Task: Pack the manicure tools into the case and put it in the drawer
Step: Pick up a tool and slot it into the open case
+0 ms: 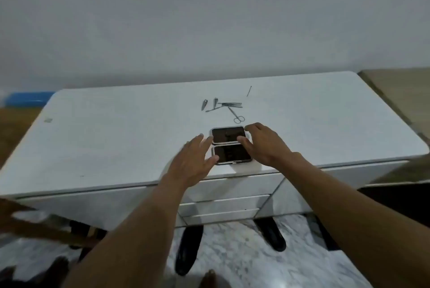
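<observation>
A small case (230, 145) lies open flat near the front edge of the white desk (116, 138), its two dark-lined halves facing up. My left hand (194, 163) rests at the case's left side, fingers spread, touching its edge. My right hand (265, 145) is on the right side, thumb and fingers on the far half's rim. Behind the case lie the metal manicure tools: small scissors (236, 115), nail clippers (204, 105), a second clipper with crossed files (223, 105), and a thin pick (249, 91) farther back. The drawers (223, 204) below the desktop are shut.
A blue box (28, 98) sits at the far left behind the desk. A wooden surface (400, 92) adjoins the desk on the right. A wooden chair part (41, 227) is at the lower left. Black desk feet (272, 234) stand on the marble floor.
</observation>
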`<action>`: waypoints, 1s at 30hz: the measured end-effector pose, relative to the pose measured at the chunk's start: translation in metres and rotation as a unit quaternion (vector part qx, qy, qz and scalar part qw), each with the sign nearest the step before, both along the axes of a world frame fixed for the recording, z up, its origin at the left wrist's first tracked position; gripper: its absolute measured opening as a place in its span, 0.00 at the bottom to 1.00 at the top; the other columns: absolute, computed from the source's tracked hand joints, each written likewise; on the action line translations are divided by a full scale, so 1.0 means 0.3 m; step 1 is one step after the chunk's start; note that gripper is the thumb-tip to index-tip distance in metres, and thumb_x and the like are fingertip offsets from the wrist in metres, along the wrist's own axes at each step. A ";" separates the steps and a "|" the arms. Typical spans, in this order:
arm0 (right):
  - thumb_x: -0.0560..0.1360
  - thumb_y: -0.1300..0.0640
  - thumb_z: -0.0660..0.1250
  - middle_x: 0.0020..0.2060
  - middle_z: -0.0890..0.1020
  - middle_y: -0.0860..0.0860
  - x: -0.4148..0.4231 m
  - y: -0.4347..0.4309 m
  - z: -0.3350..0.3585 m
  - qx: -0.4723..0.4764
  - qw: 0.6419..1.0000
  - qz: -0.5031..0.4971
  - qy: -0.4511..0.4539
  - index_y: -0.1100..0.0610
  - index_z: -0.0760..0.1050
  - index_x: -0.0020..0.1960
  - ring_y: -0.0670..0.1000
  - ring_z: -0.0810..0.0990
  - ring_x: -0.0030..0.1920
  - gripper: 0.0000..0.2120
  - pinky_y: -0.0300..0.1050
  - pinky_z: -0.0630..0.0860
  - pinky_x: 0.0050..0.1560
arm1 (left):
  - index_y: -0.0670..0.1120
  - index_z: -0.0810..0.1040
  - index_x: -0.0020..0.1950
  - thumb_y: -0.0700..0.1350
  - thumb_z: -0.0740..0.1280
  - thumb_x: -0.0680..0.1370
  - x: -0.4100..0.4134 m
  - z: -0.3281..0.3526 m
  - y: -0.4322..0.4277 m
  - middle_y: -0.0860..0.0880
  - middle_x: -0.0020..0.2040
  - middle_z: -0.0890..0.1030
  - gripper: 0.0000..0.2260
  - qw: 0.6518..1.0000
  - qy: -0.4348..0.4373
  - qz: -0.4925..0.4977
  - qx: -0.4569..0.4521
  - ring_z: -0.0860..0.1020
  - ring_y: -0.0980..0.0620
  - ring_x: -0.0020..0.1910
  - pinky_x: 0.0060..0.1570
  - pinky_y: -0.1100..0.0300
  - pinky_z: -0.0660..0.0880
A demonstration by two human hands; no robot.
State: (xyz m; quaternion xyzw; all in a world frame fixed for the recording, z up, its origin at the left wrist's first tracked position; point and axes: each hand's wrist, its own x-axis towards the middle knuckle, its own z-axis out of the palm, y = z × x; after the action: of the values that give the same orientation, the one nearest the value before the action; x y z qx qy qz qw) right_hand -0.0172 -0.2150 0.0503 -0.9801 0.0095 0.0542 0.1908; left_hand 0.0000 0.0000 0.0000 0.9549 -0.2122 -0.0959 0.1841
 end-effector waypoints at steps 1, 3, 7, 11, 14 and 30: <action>0.80 0.46 0.57 0.64 0.75 0.57 0.010 0.006 -0.009 0.001 1.000 -0.006 0.004 0.60 0.70 0.66 0.58 0.73 0.64 0.22 0.51 0.72 0.62 | 0.48 0.56 0.79 0.58 0.55 0.82 0.012 -0.013 0.006 0.44 0.79 0.57 0.28 1.000 -0.018 -0.014 -0.002 0.55 0.47 0.77 0.74 0.55 0.50; 0.80 0.46 0.58 0.63 0.76 0.58 0.034 0.014 -0.032 -0.002 1.000 -0.013 0.001 0.59 0.71 0.65 0.58 0.74 0.63 0.21 0.51 0.72 0.60 | 0.47 0.60 0.77 0.62 0.51 0.79 0.037 -0.046 0.020 0.41 0.77 0.62 0.30 0.998 -0.055 -0.030 0.005 0.59 0.44 0.76 0.74 0.50 0.53; 0.79 0.46 0.59 0.60 0.77 0.58 0.097 0.038 -0.065 -0.012 1.000 -0.012 0.011 0.59 0.72 0.63 0.59 0.75 0.60 0.20 0.50 0.73 0.58 | 0.48 0.67 0.75 0.63 0.52 0.78 0.060 -0.094 0.034 0.38 0.72 0.68 0.30 0.996 -0.076 -0.042 -0.016 0.65 0.41 0.72 0.71 0.47 0.60; 0.79 0.46 0.58 0.63 0.75 0.59 0.198 0.058 -0.075 -0.015 1.000 -0.004 0.009 0.60 0.70 0.65 0.60 0.73 0.64 0.22 0.54 0.73 0.62 | 0.50 0.68 0.74 0.61 0.58 0.78 0.071 -0.120 0.043 0.42 0.72 0.69 0.27 0.994 -0.089 -0.032 -0.048 0.65 0.44 0.71 0.71 0.49 0.63; 0.79 0.47 0.58 0.65 0.74 0.59 0.294 0.080 -0.077 -0.025 1.000 0.002 0.017 0.60 0.69 0.67 0.61 0.71 0.66 0.22 0.57 0.72 0.64 | 0.53 0.67 0.74 0.62 0.59 0.78 0.078 -0.123 0.042 0.44 0.72 0.68 0.26 0.994 -0.090 -0.024 -0.053 0.65 0.46 0.71 0.70 0.49 0.64; 0.75 0.63 0.60 0.53 0.78 0.60 0.709 0.178 -0.092 -0.075 0.997 -0.002 0.017 0.63 0.73 0.54 0.62 0.75 0.56 0.09 0.50 0.71 0.48 | 0.57 0.66 0.74 0.65 0.61 0.76 0.092 -0.128 0.044 0.48 0.74 0.67 0.28 0.995 -0.084 -0.003 -0.058 0.63 0.48 0.73 0.70 0.52 0.64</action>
State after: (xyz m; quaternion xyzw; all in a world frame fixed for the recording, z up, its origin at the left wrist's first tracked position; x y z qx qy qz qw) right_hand 0.1956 -0.1615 0.0227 -0.9906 0.0185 0.0694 0.1162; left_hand 0.0276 0.0133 -0.0384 0.9466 -0.2352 -0.0038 0.2203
